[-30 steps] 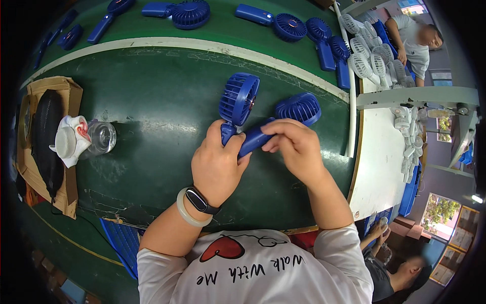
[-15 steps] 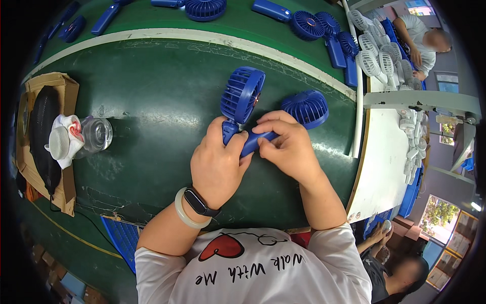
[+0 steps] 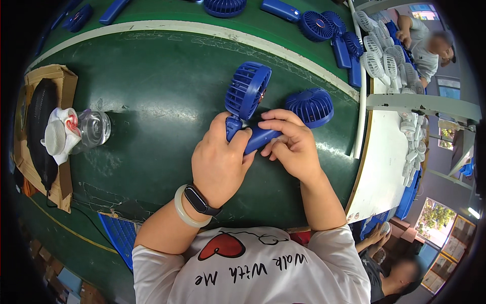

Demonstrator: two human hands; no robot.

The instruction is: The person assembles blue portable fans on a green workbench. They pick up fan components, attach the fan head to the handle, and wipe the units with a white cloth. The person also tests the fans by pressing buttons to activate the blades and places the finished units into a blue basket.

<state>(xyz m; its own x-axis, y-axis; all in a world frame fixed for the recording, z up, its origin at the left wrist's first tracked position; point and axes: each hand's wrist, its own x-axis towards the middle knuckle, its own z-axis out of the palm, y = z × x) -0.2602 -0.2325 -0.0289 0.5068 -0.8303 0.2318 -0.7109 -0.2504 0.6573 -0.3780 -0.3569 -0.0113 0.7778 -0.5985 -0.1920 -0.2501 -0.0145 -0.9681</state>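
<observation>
My left hand (image 3: 218, 159) is closed round the lower part of a blue handheld fan (image 3: 248, 91), whose round caged head stands up above my fingers. My left thumb also presses against the handle of a second blue handheld fan (image 3: 310, 107), so the two handles meet in that hand. The second fan's head lies to the right, just beyond my right hand (image 3: 293, 144). The fingers of that hand are bent about this second handle, the upper two reaching across it and the thumb curled in below. The fingers hide part of the handle.
More blue fans (image 3: 316, 26) lie on the green strip behind the pale ledge (image 3: 202, 26). At left are a clear bottle (image 3: 95, 127), a white cloth (image 3: 63, 134) and an opened carton (image 3: 66, 101) holding a black case. White fans (image 3: 380, 61) and two people are at right.
My right thumb has drawn back from the second handle and curled in. Both fans have shifted slightly in view, with my hands still at them.
</observation>
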